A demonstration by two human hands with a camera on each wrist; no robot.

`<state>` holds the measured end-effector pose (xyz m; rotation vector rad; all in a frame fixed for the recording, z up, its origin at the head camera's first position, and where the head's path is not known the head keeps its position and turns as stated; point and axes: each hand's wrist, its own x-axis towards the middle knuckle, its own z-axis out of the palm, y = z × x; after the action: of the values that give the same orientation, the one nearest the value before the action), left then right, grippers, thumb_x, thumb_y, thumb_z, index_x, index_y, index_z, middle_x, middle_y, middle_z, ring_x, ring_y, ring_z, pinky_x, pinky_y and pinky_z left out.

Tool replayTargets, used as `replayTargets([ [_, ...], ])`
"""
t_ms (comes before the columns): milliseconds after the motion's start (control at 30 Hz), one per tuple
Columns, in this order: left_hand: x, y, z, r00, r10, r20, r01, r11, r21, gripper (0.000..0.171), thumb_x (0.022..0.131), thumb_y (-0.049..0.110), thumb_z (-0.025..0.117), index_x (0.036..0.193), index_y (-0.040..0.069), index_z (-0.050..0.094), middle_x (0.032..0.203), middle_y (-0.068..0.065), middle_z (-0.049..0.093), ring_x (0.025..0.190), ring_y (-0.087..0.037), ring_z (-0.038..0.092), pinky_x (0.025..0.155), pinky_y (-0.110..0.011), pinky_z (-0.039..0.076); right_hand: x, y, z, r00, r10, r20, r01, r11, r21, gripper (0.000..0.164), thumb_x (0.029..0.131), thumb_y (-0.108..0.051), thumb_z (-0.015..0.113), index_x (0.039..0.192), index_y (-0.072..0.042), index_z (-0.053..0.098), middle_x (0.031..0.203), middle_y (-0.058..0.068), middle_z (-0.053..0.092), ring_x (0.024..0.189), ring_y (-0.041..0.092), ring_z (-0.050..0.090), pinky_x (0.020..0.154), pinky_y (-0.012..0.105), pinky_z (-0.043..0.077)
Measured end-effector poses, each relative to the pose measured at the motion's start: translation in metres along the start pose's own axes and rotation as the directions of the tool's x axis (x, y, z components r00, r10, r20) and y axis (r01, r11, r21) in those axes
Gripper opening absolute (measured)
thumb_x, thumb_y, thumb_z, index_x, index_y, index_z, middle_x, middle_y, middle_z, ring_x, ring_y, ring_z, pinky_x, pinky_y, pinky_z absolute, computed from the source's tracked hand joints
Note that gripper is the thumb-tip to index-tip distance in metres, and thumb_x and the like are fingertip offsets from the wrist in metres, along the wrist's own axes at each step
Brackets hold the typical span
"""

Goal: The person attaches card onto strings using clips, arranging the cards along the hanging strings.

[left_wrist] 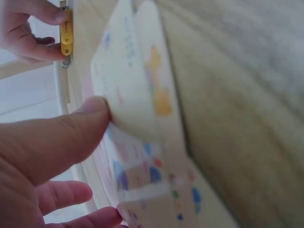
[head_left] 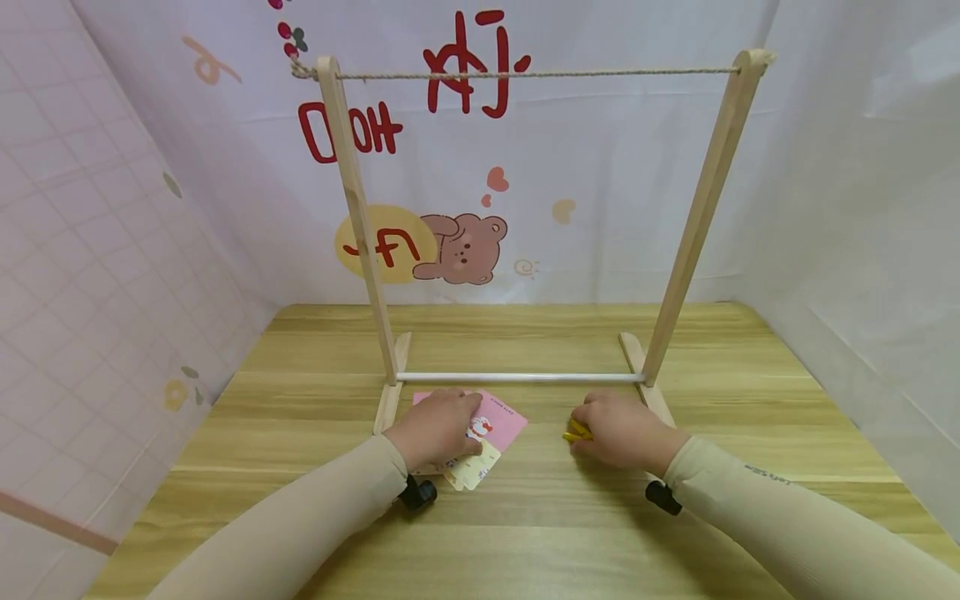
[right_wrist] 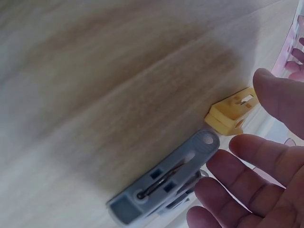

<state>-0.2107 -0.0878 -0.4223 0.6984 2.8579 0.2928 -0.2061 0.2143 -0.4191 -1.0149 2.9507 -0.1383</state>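
Note:
My left hand (head_left: 438, 427) lies over a small pile of printed cards on the table, thumb and fingers spread apart. Beneath it are a pink card (head_left: 504, 422) with a cartoon figure and a cream card (head_left: 480, 467). In the left wrist view, the thumb touches the cream printed card (left_wrist: 126, 95) near its edge. To the right, my right hand (head_left: 618, 429) pinches a yellow clothespin (right_wrist: 232, 111) between thumb and index finger, low over the table. Beside those fingers a grey clothespin (right_wrist: 164, 180) lies on the wood; the hand hides it in the head view.
A wooden frame stands around the work, with a left post (head_left: 360, 217), a right post (head_left: 701, 217), a rope (head_left: 540, 75) across the top and a white rod (head_left: 517, 377) near the table. Black clamps (head_left: 417, 493) sit at its feet. A printed curtain hangs behind.

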Motion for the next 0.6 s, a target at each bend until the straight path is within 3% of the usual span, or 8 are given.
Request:
replayTargets([
  [233,0.0048,-0.0006,-0.0017,0.998,-0.043,0.047,0.048,0.993,-0.111,0.084,0.083,0.035,0.089,0.152,0.007,0.051,0.117,-0.005,0.065,0.102,-0.019,0.059,0.088,-0.037,0.051,-0.0008,0.0005,0.0012,1.000,-0.001,0.016,0.001,1.000,-0.001,0.021,0.089,-0.027,0.084,0.087,-0.015,0.068,0.075,-0.007,0.050,0.069,0.009,0.044,0.063,0.027,0.040],
  [367,0.0061,0.0038,-0.0013,0.994,-0.088,0.067,0.100,0.973,-0.210,0.085,0.079,0.037,0.091,0.149,0.009,0.052,0.113,-0.005,0.059,0.095,-0.020,0.057,0.080,-0.035,0.051,-0.0008,-0.0001,0.0006,1.000,0.001,0.027,-0.001,1.000,0.001,0.018,0.089,-0.026,0.084,0.089,-0.014,0.070,0.077,-0.007,0.052,0.070,0.010,0.046,0.064,0.028,0.042],
  [600,0.0084,0.0083,0.0032,0.992,-0.115,0.052,0.123,0.970,-0.208,0.088,0.074,0.038,0.096,0.145,0.010,0.053,0.120,-0.009,0.055,0.099,-0.022,0.051,0.078,-0.035,0.049,-0.0007,-0.0018,0.0013,1.000,-0.010,0.018,0.010,1.000,-0.029,0.016,0.089,-0.024,0.084,0.089,-0.014,0.071,0.079,-0.007,0.055,0.072,0.010,0.049,0.066,0.029,0.046],
])
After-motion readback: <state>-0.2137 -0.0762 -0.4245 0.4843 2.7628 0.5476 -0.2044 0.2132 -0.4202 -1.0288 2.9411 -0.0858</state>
